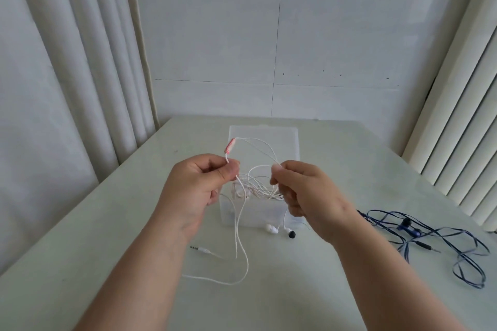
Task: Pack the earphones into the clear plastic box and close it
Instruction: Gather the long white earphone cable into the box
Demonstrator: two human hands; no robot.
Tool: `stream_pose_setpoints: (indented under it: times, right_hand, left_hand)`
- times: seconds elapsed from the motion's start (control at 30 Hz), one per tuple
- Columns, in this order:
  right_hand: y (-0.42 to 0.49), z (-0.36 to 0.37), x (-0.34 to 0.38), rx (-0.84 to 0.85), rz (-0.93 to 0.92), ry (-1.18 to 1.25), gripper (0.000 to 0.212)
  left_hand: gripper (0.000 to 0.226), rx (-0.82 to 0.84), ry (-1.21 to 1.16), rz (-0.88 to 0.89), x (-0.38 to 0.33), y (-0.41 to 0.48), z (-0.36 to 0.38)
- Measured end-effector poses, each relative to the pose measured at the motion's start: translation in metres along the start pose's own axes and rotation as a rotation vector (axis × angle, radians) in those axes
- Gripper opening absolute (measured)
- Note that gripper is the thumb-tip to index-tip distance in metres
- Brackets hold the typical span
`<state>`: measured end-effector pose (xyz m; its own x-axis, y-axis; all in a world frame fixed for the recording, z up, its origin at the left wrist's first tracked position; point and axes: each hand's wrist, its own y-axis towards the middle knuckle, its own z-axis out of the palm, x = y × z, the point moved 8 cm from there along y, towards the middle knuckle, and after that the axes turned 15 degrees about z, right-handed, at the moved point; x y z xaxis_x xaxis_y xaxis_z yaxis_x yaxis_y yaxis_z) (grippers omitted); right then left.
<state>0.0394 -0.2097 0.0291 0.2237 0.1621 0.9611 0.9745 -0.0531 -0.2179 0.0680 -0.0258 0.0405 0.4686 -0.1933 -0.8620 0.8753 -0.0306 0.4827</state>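
White wired earphones (243, 212) hang between my hands above the clear plastic box (255, 212). My left hand (196, 185) pinches the cable just below a pink inline remote (230, 145). My right hand (298, 188) pinches the thin cable strands. A tangle of white cable lies over the box's open top. The two earbuds (279, 230) rest on the table in front of the box, and the jack plug (200, 249) lies nearer to me. The box's clear lid (285, 137) stands open behind.
Blue wired earphones (419, 236) lie spread on the pale table (107, 223) at the right. Curtains hang at the left and right, and a white tiled wall stands behind the table.
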Motion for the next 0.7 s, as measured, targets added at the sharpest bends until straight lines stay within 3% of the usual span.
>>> stream_pose_setpoints:
  times: [0.07, 0.3, 0.4, 0.5, 0.7]
  right_hand:
    - [-0.002, 0.01, 0.0, 0.085, -0.021, -0.022, 0.008]
    - [-0.009, 0.035, -0.003, 0.15, -0.024, -0.168, 0.008]
    - [-0.009, 0.033, -0.003, 0.169, -0.003, -0.13, 0.017]
    - [-0.013, 0.033, -0.001, 0.254, 0.045, -0.014, 0.026]
    - [-0.016, 0.018, -0.007, 0.324, 0.129, -0.245, 0.027]
  left_hand:
    - [0.013, -0.022, -0.014, 0.01, 0.001, 0.0, 0.0]
    - [0.022, -0.066, 0.005, 0.051, -0.001, -0.001, 0.0]
    - [0.016, -0.076, 0.009, 0.048, 0.002, -0.001, -0.002]
    - [0.025, -0.112, -0.087, 0.058, 0.001, -0.001, 0.002]
    - [0.027, -0.41, -0.178, 0.074, 0.001, 0.001, -0.032]
